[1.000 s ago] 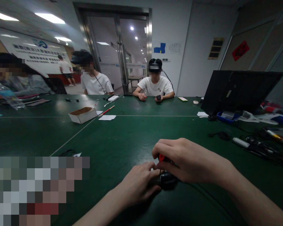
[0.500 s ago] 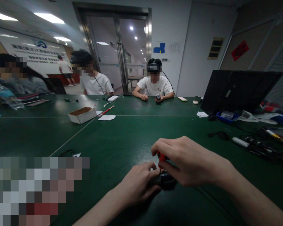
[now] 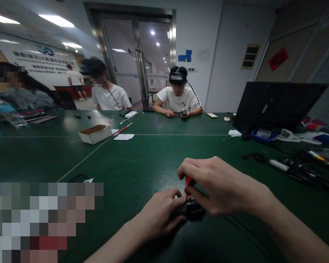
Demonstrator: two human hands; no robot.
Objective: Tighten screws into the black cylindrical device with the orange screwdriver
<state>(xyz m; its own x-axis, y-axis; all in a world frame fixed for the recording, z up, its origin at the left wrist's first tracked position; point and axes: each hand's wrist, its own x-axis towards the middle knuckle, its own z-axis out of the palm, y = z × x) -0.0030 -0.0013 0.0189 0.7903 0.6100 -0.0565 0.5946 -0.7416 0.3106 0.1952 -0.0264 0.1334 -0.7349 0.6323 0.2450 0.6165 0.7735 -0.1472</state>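
Between the fingertips of my right hand [image 3: 208, 186] is the red handle of a screwdriver [image 3: 190, 181], held upright. Its thin dark shaft points down at a black cylindrical device [image 3: 194, 210] lying on the green table. My left hand [image 3: 164, 210] is wrapped round the left end of that device and presses it to the tabletop. A dark cable [image 3: 246, 228] runs from the device toward the lower right. The exact kind of device is unclear, as both hands hide part of it. Where the screwdriver tip meets it is too small to make out.
A white open box [image 3: 95, 134], a paper slip [image 3: 124, 137] and a red pencil-like stick [image 3: 124, 128] lie ahead on the left. To the right stand a black monitor [image 3: 276, 106], a blue tray [image 3: 263, 135] and several corded tools [image 3: 281, 166]. Several people sit across the table.
My right hand and the screwdriver handle have shifted very slightly, with the handle tilting a little. The left hand and the black device stay in place.
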